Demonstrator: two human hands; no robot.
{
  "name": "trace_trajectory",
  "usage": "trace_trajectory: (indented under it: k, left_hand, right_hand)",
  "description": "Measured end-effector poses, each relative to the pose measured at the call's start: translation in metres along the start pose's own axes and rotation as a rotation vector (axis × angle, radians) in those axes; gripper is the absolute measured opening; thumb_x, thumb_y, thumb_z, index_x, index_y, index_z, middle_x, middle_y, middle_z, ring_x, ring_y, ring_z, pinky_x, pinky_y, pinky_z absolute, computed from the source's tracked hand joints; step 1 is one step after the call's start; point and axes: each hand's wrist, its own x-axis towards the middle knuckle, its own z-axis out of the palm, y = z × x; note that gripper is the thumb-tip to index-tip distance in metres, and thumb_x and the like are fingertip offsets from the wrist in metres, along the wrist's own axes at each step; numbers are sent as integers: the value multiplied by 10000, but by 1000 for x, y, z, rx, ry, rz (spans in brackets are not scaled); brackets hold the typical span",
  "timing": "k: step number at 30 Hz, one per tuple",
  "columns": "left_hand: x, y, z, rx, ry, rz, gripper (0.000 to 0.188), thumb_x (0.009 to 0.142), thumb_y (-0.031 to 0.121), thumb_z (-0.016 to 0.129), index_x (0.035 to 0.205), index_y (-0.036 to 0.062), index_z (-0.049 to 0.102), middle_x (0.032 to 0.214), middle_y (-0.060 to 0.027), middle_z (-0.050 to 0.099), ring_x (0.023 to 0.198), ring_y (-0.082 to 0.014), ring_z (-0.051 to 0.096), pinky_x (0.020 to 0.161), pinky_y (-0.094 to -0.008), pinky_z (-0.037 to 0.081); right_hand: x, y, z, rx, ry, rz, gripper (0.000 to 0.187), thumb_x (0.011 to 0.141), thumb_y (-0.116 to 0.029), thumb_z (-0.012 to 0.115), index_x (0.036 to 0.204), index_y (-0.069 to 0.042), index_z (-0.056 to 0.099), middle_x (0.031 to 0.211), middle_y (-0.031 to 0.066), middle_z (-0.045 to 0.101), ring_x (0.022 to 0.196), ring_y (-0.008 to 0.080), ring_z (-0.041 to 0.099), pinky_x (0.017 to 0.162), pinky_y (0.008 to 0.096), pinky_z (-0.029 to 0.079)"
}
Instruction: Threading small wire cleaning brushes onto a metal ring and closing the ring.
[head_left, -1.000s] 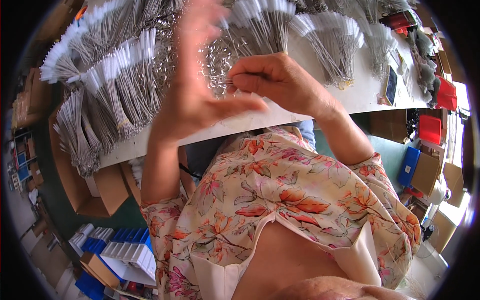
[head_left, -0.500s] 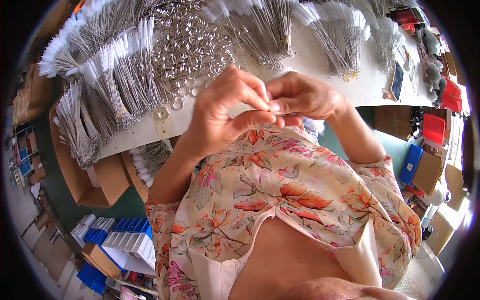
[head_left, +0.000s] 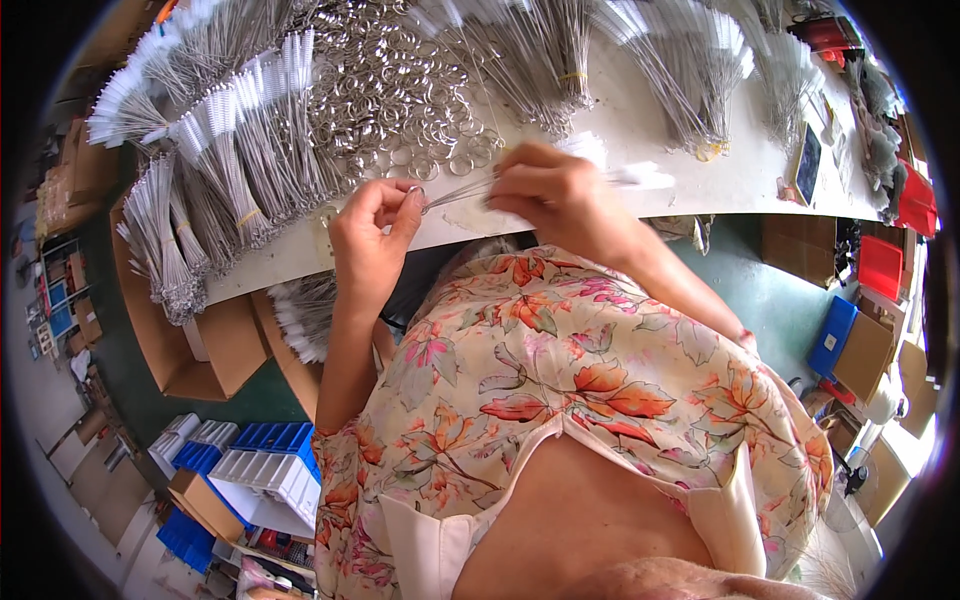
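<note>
My left hand [head_left: 380, 232] pinches the looped ends of a few thin wire brushes [head_left: 455, 192] between thumb and fingertips, at the table's near edge. Around the wire stems further right is my right hand [head_left: 560, 195], fingers closed and slightly blurred. White bristle tips [head_left: 645, 177] stick out to the right beyond it. Whether a ring is on the loops in my left fingers is too small to tell. Just beyond the hands lies a heap of shiny metal split rings [head_left: 400, 90] on the white table [head_left: 632, 125].
Bundles of wire brushes [head_left: 230, 165] crowd the table's left side, and more brush bundles [head_left: 690, 90] stand at the far right. A phone-like dark device [head_left: 808, 163] lies near the right end. Below the table's left edge sits an open cardboard box [head_left: 225, 350].
My hands were together at the middle; now they are apart, the left moved left and the right drawn along the stems. The brushes now show stretched between them.
</note>
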Motion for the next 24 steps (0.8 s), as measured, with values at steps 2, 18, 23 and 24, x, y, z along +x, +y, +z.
trace_trajectory:
  k: [2, 18, 23, 24]
  left_hand:
    - [9, 27, -2, -170, -18, -5, 19, 827, -8, 577, 816, -21, 567, 894, -98, 627, 716, -100, 602, 620, -244, 516]
    - [51, 76, -24, -258, -327, 270, 171, 786, -87, 564, 930, -22, 631, 1026, -149, 577, 827, -142, 615, 713, -245, 549]
    - [52, 79, -19, -249, -343, 356, 210, 762, -112, 571, 944, -29, 632, 1008, -151, 584, 839, -174, 625, 704, -237, 547]
    - [51, 79, -18, -248, -341, 355, 210, 762, -112, 571, 944, -29, 632, 1008, -151, 584, 839, -174, 625, 704, -237, 547]
  right_hand:
    - [18, -13, 16, 51, -34, -12, 57, 781, -57, 630, 825, -21, 632, 821, 95, 593, 669, 232, 596, 599, 306, 476]
    - [39, -16, -23, 684, -230, 379, 189, 856, -224, 603, 836, -47, 665, 618, -17, 550, 508, 49, 420, 484, 205, 341]
    - [36, -15, -25, 761, -236, 393, 225, 858, -241, 602, 826, -26, 660, 603, -20, 529, 512, 54, 419, 483, 210, 335]
    - [35, -16, -26, 768, -236, 392, 229, 859, -243, 601, 825, -24, 660, 602, -21, 527, 515, 55, 420, 486, 212, 337]
